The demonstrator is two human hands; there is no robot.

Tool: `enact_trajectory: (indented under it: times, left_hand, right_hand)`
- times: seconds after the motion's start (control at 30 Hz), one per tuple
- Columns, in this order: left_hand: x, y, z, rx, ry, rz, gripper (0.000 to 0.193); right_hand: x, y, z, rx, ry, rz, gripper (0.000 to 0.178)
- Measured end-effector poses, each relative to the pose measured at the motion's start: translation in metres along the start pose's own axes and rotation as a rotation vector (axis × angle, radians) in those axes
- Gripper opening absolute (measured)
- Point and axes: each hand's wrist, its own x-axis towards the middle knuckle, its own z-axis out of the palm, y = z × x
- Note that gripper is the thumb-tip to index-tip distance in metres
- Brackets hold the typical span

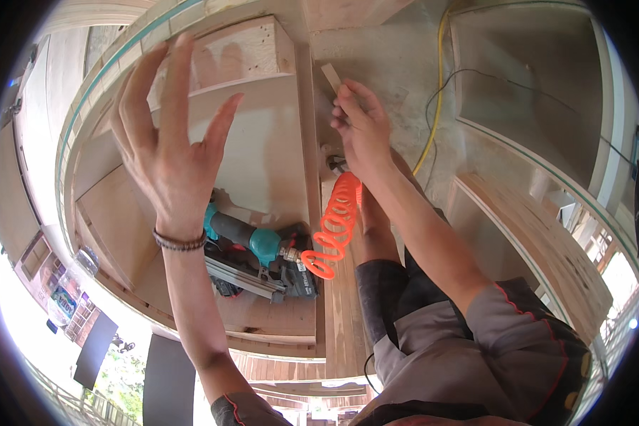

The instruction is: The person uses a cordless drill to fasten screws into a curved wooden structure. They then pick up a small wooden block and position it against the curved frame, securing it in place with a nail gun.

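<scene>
My left hand (169,142) is raised at the upper left, its fingers stretched and spread, with nothing in it. It hovers above a wooden cabinet-like box (263,121). In my right hand (363,128), fingertips pinch a short, flat strip of wood (331,77) that points up and to the left. Below my left hand, a teal and black pneumatic nail gun (245,238) lies on the box. An orange coiled air hose (337,220) joins its fitting and runs up toward my right forearm. Part of the nail gun is hidden behind my left wrist.
A yellow hose (439,92) and a thin dark cable (433,117) trail over the concrete floor (405,42). At the right lies a wooden panel (539,241), with an open-framed box (529,71) beyond it. My legs are close beside the long wooden board (344,312).
</scene>
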Motion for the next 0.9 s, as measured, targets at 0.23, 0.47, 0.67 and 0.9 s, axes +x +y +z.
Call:
enact_trajectory:
  times: [0.23,0.47,0.67,0.9]
  left_hand:
    - [-0.019,-0.014,0.024,0.175,-0.041,-0.019,0.068]
    - [-0.023,-0.025,0.028,0.214,-0.083,-0.011,0.057]
    - [-0.024,-0.023,0.031,0.143,-0.032,-0.022,0.053]
    - [-0.027,-0.029,0.033,0.186,-0.02,0.014,0.051]
  right_hand:
    - [0.011,0.015,0.054,-0.074,0.092,0.011,0.033]
    - [0.017,0.027,0.03,-0.682,-0.025,-0.49,0.042]
    - [0.009,0.021,0.047,-0.783,0.06,-0.544,0.027]
    - [0.013,0.03,0.044,-0.896,-0.002,-0.791,0.03]
